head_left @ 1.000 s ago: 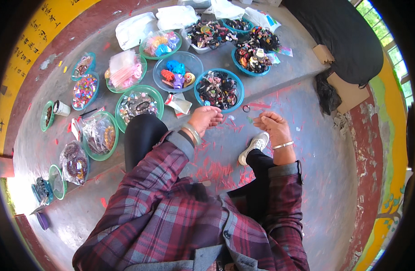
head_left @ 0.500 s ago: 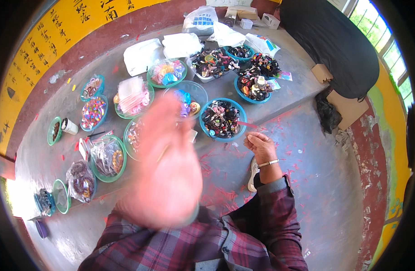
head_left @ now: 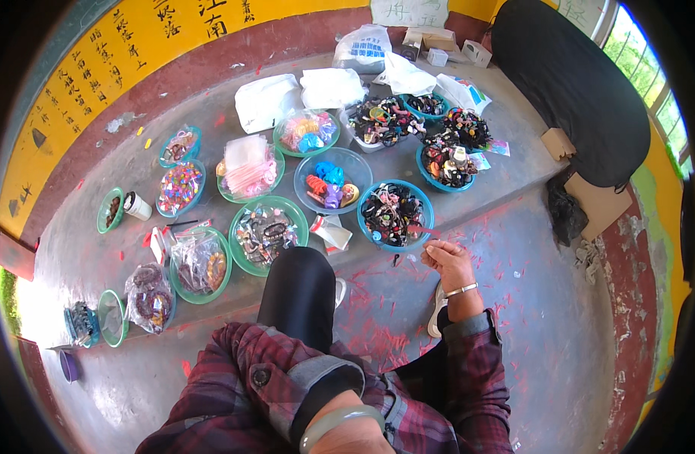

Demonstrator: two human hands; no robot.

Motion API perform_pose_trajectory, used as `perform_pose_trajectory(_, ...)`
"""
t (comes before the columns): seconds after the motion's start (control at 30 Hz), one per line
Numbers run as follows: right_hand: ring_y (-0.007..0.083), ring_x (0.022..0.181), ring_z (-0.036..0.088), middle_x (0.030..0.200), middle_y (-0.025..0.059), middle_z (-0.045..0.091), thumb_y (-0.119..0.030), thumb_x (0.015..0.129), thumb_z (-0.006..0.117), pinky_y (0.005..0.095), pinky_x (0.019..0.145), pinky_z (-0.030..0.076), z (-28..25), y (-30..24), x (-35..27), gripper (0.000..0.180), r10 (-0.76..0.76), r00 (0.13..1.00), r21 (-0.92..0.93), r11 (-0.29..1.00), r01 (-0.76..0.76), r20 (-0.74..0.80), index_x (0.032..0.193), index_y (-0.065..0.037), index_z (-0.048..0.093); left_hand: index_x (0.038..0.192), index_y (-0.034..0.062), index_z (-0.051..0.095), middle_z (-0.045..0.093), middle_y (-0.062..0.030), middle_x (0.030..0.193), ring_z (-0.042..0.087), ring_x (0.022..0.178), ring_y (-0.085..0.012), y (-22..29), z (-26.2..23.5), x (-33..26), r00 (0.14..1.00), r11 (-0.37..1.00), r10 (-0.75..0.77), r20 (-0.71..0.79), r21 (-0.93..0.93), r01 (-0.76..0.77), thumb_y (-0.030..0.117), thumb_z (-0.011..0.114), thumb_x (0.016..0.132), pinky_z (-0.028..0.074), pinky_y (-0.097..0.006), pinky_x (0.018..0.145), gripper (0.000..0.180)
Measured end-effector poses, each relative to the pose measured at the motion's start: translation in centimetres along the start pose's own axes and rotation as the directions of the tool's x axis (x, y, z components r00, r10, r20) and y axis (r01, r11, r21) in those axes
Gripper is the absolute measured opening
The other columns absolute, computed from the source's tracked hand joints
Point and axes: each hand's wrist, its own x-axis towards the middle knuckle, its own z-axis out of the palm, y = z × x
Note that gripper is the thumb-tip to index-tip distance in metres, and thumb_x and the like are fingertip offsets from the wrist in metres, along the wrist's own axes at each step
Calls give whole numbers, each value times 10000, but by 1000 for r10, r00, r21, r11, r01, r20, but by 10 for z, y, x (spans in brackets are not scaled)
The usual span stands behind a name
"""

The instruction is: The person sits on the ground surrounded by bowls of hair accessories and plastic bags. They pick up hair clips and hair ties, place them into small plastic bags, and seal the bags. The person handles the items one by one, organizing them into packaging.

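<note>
My right hand (head_left: 448,265), with a metal bangle at the wrist, is closed in a pinch on a thin red strip (head_left: 417,229). The strip reaches leftward over the near right edge of a blue basin (head_left: 399,248). That basin is full of dark hair ties (head_left: 389,212) with small coloured ornaments. My left forearm bends in toward my lap, and a pale green bangle (head_left: 340,421) circles its wrist. The left hand itself lies past the lower edge of the view, so its fingers are hidden.
Several basins stand on the raised grey ledge (head_left: 211,310), among them a green basin (head_left: 233,246) of bracelets and a clear basin (head_left: 298,181) of bright scrunchies. White bags (head_left: 268,104) lie behind. Red scraps (head_left: 378,310) litter the floor. A large black covered object (head_left: 567,83) stands right.
My left hand, raised and blurred before the basins, has dropped out of view at the bottom. The right hand keeps its pinch on the red strip. The view has shifted slightly.
</note>
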Motion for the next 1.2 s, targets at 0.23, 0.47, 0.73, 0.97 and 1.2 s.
perform_pose_trajectory(0.23, 123, 618, 565, 704, 68, 620, -74, 774, 591, 229, 589, 432, -2, -3, -3, 106, 8, 1000, -7, 1000, -8, 22, 838, 2, 628, 1129, 64, 358, 346, -79, 1152, 338, 1112, -210, -8, 16, -42, 883, 885, -465, -56, -65, 462, 296, 336, 896, 303, -341, 934, 329)
perform_pose_trajectory(0.47, 132, 629, 572, 711, 67, 618, -66, 774, 594, 232, 599, 445, -7, -5, 0, 105, 11, 1000, 38, 999, -12, 13, 845, 6, 622, 1325, -8, 206, 245, -164, 1375, 220, 1282, -255, -38, -2, -108, -171, 133, -979, -110, -983, -124, 520, 224, 888, 147, -366, 1053, 686)
perform_pose_trajectory(0.73, 156, 639, 585, 714, 67, 618, -71, 771, 596, 271, 637, 471, -6, -5, -5, 115, 23, 999, 41, 999, -24, 24, 854, 3, 623, 1101, -29, 469, 435, -208, 1211, 369, 1188, -284, -38, -15, -123, -133, 135, -981, -138, -990, 31, 457, 285, 902, 259, -376, 1008, 556)
perform_pose_trajectory(0.97, 138, 617, 561, 718, 67, 612, -41, 760, 608, 239, 606, 454, 0, -8, -7, 107, 24, 1000, 97, 995, -24, 2, 852, 9, 625, 926, 36, 587, 608, -75, 952, 538, 934, -148, -54, -23, -171, -367, -21, -892, -262, -789, 614, 221, 521, 859, 381, -271, 759, 207)
perform_pose_trajectory(1.2, 133, 662, 589, 740, 68, 626, -59, 758, 622, 221, 605, 446, -1, 6, -2, 112, -19, 999, 36, 999, 17, 49, 854, -3, 637, 1036, 50, 545, 578, 10, 910, 508, 781, -49, -59, 3, -181, -421, -267, -906, -46, -711, 651, 231, 613, 801, 391, -193, 589, 305)
